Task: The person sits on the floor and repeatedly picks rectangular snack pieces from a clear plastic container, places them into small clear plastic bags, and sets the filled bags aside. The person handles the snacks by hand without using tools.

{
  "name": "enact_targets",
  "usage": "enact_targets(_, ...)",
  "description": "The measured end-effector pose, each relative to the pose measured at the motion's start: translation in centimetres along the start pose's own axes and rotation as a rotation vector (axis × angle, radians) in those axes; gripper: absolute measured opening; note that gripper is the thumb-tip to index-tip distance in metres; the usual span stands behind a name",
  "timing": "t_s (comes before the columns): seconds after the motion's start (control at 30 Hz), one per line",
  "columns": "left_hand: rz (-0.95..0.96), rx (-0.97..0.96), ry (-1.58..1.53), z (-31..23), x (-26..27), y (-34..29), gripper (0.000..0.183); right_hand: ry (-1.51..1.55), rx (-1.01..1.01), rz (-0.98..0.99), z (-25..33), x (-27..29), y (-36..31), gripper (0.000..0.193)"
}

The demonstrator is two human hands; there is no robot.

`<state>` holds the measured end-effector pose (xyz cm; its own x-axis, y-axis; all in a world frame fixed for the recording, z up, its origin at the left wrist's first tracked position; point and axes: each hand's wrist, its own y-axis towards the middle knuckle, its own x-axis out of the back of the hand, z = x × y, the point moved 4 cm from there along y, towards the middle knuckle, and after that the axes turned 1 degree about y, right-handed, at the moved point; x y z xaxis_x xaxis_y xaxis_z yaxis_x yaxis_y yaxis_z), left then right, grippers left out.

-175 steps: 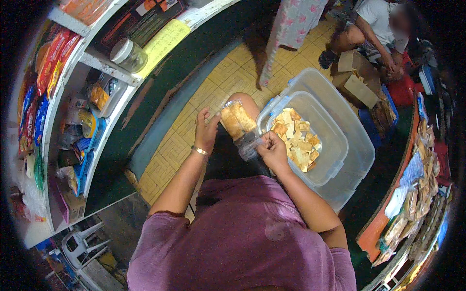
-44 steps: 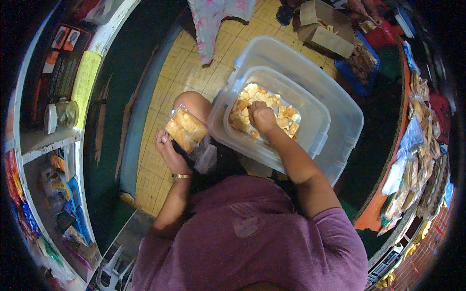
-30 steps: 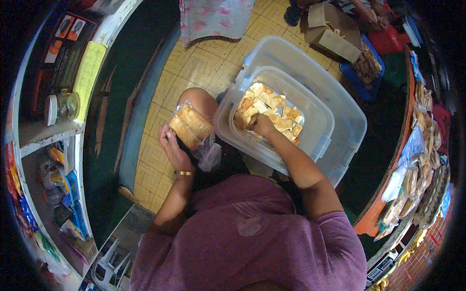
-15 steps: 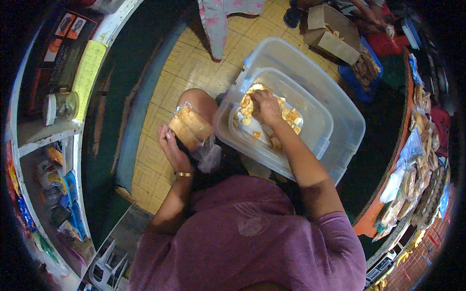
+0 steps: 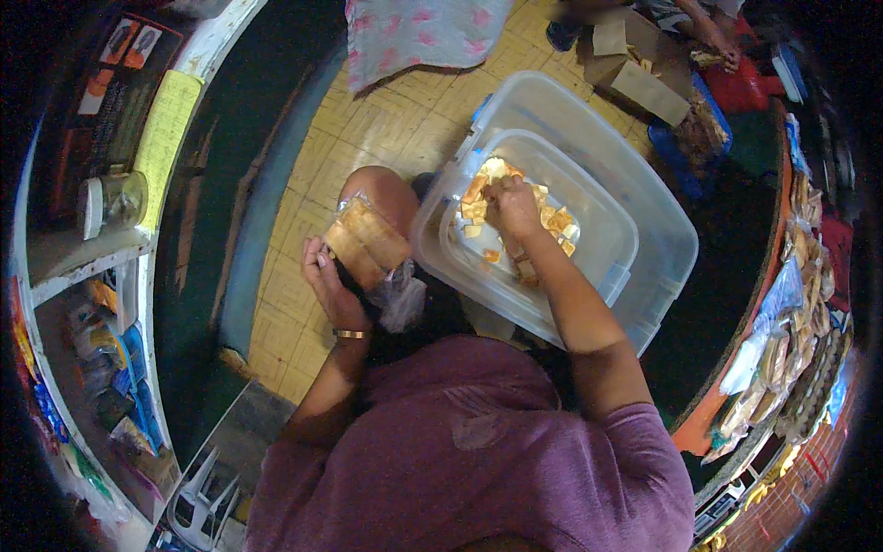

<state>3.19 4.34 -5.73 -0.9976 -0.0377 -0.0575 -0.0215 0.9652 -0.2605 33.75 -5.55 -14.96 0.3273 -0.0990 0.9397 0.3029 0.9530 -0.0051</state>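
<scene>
Yellow tiled floor (image 5: 395, 129) (shelves (image 5: 90, 270) at left) shows beside nested clear tubs (image 5: 598, 216).

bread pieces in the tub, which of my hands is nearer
Right. The right hand is among the bread pieces; the left hand, holding bagged bread, is left of the tub.

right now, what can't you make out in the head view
All in the head view:
Right hand: fingertips hidden by the hand itself; whether they grip a piece is unclear.
Left hand: some fingers hidden by the bagged bread.
Co-worker: mostly cut off by the top edge.
Flowered cloth: upper part cut off by the top edge.
</scene>
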Motion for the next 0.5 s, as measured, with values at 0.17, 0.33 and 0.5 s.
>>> enact_targets(0.17, -0.021, -0.012, 0.019, 0.0, 0.2, 0.2, 0.04, -0.149, -0.031, 0.243, 0.9, -2.4, -0.4, 0.028)
enact_targets(0.33, -0.016, -0.028, 0.058, -0.2, 0.0, 0.0, 0.042, -0.114, -0.124, 0.225, -0.7, -1.6, -1.8, 0.027)
enact_targets(0.5, 0.007, -0.043, -0.01, -0.3, -0.4, -0.1, 0.041, 0.187, -0.341, 0.08, -1.4, 1.0, -2.9, 0.022)
